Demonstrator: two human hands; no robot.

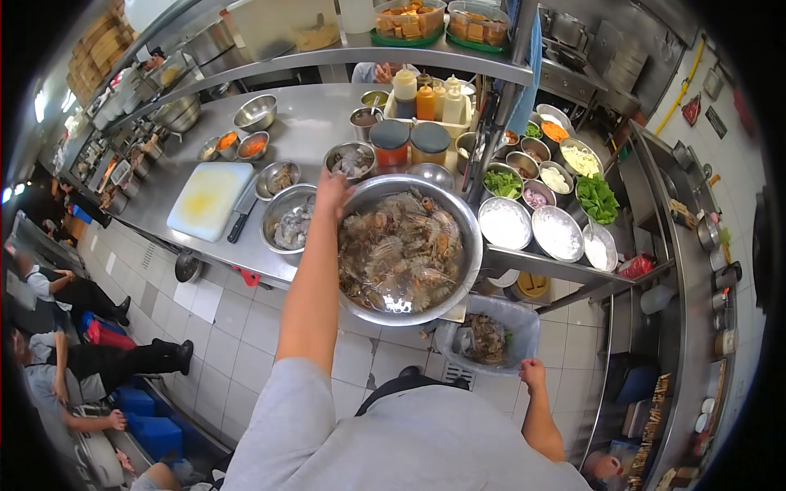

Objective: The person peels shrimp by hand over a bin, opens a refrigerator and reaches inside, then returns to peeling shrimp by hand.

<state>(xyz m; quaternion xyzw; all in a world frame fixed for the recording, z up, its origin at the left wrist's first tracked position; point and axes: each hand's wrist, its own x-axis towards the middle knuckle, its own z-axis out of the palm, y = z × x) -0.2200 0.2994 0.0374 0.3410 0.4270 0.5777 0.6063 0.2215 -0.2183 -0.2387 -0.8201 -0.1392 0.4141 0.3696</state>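
Observation:
A large steel bowl [468, 237] holds brown shellfish [401, 245] that look like mantis shrimp, in cloudy water. My left hand [332, 193] reaches past its left side to a small steel bowl [329, 155] of grey shellfish pieces. Its thumb stands apart from the fingers, and I see nothing held. Below that arm, a steel bowl [267, 214] contains pale peeled shellfish. My right hand [532, 373] is closed at the right corner of a lined waste bin [516, 331] with shells in it. What those fingers hold, if anything, is hidden.
A white cutting board [210, 186] and a knife [239, 219] lie on the steel counter [315, 102]. Squeeze bottles [426, 104] and lidded tubs [390, 147] stand behind the large bowl. Bowls of white powder [504, 223] line the right. An overhead shelf [327, 61] crosses above. People sit at left.

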